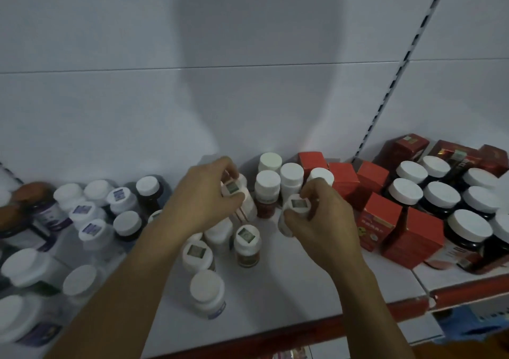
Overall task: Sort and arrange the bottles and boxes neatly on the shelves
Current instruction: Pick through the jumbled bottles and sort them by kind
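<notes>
My left hand (203, 196) grips a white bottle with red stripes (242, 204) by its cap, tilted, at the middle of the white shelf (275, 298). My right hand (322, 215) holds a second white-capped bottle (296, 205) by its top, just right of the first. Behind them stand three upright white-capped bottles (267, 185) with dark red labels. A small brown-labelled bottle (247, 245) and two more white bottles (197, 254) stand in front, between my forearms.
Several red boxes (381, 218) crowd the shelf right of my right hand, with dark jars with white lids (440, 199) beyond them. Purple-labelled white bottles (88, 218) and dark bottles fill the left side. The shelf's red front edge (303, 331) runs below.
</notes>
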The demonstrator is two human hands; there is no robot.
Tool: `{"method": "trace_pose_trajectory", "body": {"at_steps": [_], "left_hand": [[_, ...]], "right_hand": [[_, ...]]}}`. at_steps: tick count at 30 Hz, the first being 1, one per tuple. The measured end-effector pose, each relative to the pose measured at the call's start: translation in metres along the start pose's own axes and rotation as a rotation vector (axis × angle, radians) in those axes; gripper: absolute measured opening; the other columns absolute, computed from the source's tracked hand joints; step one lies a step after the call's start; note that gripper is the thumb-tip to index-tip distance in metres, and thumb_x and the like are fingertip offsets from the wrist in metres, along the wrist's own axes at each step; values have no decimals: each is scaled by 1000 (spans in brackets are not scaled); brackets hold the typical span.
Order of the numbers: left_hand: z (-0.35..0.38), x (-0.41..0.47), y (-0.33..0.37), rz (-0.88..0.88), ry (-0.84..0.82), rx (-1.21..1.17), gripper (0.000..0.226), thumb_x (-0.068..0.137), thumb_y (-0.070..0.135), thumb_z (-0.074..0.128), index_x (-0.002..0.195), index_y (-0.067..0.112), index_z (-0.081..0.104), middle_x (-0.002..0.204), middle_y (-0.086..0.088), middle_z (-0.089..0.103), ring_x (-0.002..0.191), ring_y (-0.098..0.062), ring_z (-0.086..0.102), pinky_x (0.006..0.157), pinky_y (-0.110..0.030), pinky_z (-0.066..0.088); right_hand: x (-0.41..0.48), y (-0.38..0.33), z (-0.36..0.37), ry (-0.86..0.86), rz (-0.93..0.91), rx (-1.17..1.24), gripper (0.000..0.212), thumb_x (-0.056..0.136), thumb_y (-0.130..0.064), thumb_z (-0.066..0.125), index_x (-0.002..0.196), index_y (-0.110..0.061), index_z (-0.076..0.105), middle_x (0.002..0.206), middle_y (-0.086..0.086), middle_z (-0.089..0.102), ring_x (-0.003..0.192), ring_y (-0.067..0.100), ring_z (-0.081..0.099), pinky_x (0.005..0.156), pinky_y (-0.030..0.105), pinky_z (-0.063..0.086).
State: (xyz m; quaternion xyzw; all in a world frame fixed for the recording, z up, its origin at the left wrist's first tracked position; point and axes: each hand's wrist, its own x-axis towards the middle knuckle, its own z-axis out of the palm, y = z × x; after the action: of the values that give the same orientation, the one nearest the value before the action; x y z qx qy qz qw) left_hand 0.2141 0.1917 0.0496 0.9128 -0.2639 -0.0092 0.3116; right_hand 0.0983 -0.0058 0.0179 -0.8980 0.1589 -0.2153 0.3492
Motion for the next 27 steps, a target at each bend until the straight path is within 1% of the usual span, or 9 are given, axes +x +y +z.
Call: {"method": "trace_pose_trajectory", "body": {"at_steps": [3,5,8,12,16,18,21,23,27], "left_hand": [[-29,-15,-15,-63,191,-156,24,85,30,74,105,36,61,97,18,65,80,2,63,69,-19,48],[-51,-26,-29,-106,257,-215,21,89,26,71,106,35,63,97,17,66,79,3,62,68,-19,47],[-90,-47,-56,-173,311,-184,18,93,26,67,107,36,64,97,15,64,77,3,61,66,-22,48],[-152,-96,-98,-272,479,-114,16,98,23,61,109,34,64,97,10,64,71,-2,63,56,-12,47],[-213,-167,-145,-384,610,-1,21,101,19,57,112,35,64,99,7,62,75,-22,62,64,-34,47],[-237,-200,-168,-451,675,65,21,101,19,55,110,35,64,98,10,61,74,-18,61,64,-32,44],[-270,-244,-211,-554,767,136,18,101,22,53,109,35,64,104,4,62,79,-20,58,67,-33,40],[-294,-270,-246,-590,803,143,18,102,24,53,109,38,62,109,2,60,84,-23,59,70,-36,41],[-344,-302,-315,-568,837,103,17,102,23,54,111,35,63,113,-1,61,83,-17,60,68,-38,46]], "right_hand": [[3,-29,-6,27,-78,181,35,78,-24,80,98,-34,53,90,-20,61,72,4,61,56,18,47],[15,-56,-5,4,-149,224,36,79,-28,80,104,-34,55,92,-22,61,72,4,60,58,15,44],[46,-103,11,-183,-254,173,35,80,-38,78,110,-35,60,93,-16,60,76,4,61,64,18,48],[72,-171,51,-438,-459,88,26,90,-38,69,115,-30,66,106,-6,61,79,-3,53,71,5,36],[56,-252,108,-610,-606,117,20,96,-25,62,114,-33,64,112,-3,59,83,0,54,70,2,38],[40,-289,134,-691,-648,149,22,98,-19,59,116,-32,62,113,-2,57,85,5,56,67,3,41],[13,-335,175,-748,-723,180,24,97,-16,59,113,-34,60,114,-4,56,81,1,54,66,1,38],[-4,-361,207,-748,-748,172,26,97,-16,58,114,-35,59,114,-4,56,83,1,53,68,1,38],[-33,-411,270,-685,-693,204,27,98,-15,59,117,-34,58,116,-3,55,85,4,54,67,4,39]]}}
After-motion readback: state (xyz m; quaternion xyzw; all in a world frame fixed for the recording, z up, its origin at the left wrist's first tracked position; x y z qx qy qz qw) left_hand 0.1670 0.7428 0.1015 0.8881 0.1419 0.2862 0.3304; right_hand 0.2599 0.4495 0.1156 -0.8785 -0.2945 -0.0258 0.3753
